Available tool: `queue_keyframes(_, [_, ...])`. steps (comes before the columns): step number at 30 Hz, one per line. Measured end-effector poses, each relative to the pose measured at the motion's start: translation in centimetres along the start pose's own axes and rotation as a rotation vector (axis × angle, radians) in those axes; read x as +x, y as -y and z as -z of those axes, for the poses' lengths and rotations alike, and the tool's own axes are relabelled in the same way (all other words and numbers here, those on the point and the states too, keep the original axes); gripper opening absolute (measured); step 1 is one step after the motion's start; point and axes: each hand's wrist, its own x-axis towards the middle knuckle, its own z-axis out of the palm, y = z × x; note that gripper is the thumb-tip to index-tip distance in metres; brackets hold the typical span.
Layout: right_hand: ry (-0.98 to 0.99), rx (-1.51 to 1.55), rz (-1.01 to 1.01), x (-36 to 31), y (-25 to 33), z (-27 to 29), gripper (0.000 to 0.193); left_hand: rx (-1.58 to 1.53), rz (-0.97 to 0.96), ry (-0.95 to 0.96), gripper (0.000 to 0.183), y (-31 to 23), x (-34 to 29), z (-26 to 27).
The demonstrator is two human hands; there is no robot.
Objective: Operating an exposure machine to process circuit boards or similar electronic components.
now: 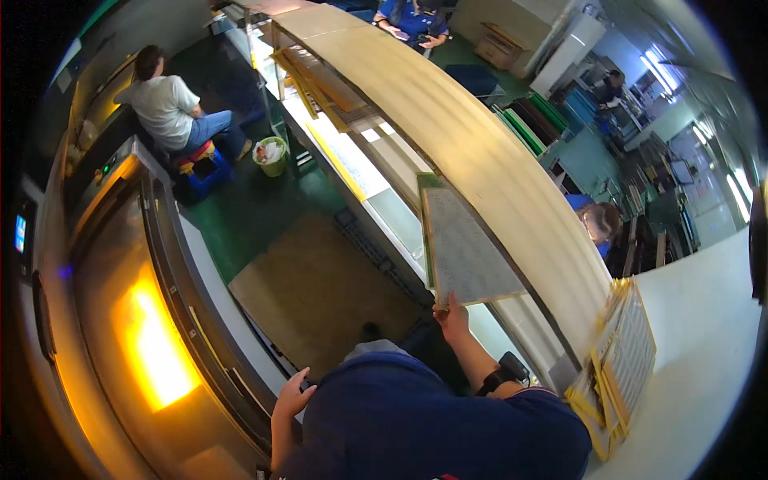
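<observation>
My right hand (454, 318) grips the lower corner of a thin, flat grey panel (468, 244) with fine rows of marks and a yellowish-green edge. The panel stands tilted at the opening under a long pale shelf (472, 136), above a brightly lit white worktop (400, 220). A black device is strapped to my right wrist. Beside my body, low on the left, is my left hand (293, 394). Its fingers are partly spread, and nothing I can make out is in them.
Left of me is a machine with a glowing yellow window (156, 344). More yellow-edged panels (620, 364) lean at the right. A person in a white shirt (164, 104) sits at the far left, near a green bin (270, 156). Other people work beyond the shelf.
</observation>
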Motion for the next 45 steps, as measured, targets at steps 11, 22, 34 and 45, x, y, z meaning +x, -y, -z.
queue_keyframes(11, [1.429, -1.510, 0.226, -7.6, 2.3, -12.7, 0.027, -0.386, 0.100, -0.277, 0.033, -3.4, -8.7, -6.1])
queue_keyframes(22, [1.990, -1.731, -0.119, -11.9, -1.0, -23.7, 0.029, -0.682, 0.309, -0.564, 0.023, -8.4, -24.3, -11.7])
queue_keyframes(34, [2.982, -1.391, 1.234, -33.9, -19.0, -33.5, 0.020, -0.586, 0.690, -1.107, 0.023, -8.7, -31.2, -14.6])
queue_keyframes(45, [3.228, -1.584, 1.161, -36.5, -20.7, -39.4, 0.018, -0.246, 0.557, -1.241, 0.024, -4.9, -29.1, -10.7])
